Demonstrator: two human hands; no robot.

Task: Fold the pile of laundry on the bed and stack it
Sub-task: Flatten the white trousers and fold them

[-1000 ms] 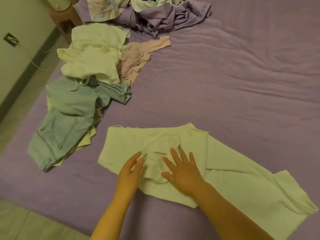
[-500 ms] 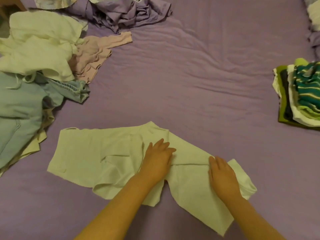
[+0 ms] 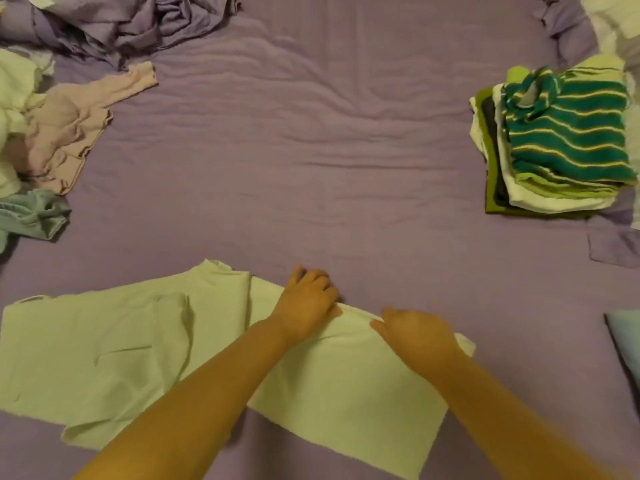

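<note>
A pale yellow-green cotton garment (image 3: pixel 145 355) lies flat on the purple bed (image 3: pixel 311 150) at six to eight o'clock, one leg reaching toward five. The left hand (image 3: pixel 306 303) has curled fingers on its far edge and seems to pinch it; the right hand (image 3: pixel 415 336) lies on the fabric just beside, though I cannot tell whether its grip holds cloth. To fold well, lift both points together, carry the leg toward nine, match the edges, then smooth. The folded striped stack (image 3: pixel 554 143) waits at two o'clock; the unfolded pile (image 3: pixel 59 129) sits at ten.
</note>
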